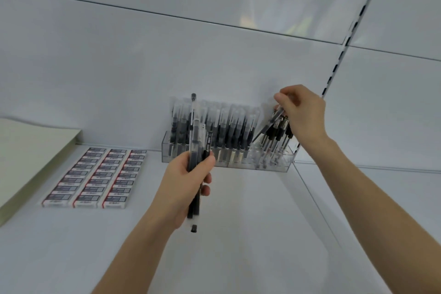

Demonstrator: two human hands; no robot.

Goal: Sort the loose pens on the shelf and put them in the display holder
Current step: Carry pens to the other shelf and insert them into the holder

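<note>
Step in hand: loading pens into the holder, one at a time, from a bundle kept in reserve.

Holder: a clear box at the far edge of the shelf, against the back wall. Its left and middle sections are packed with upright pens. The right section holds fewer, with black grips.

Right hand: raised over the right section. Thumb and fingers pinch the top end of one pen. That pen is tilted, tip pointing down and left toward the holder. Whether the tip has entered a slot cannot be told.

Left hand: near the holder's left end, in front of it. Fingers are curled tight around a bundle of several pens held roughly upright, ends showing above and below the fist.

No loose pens are visible on the shelf surface; the remaining ones appear to be in the bundle.

Next move, as judged: bring the tilted pen upright, lower it into a free slot among like pens, release. Then draw the next pen from the bundle and match its type to a section.

Left of the holder lie rows of erasers.
</note>
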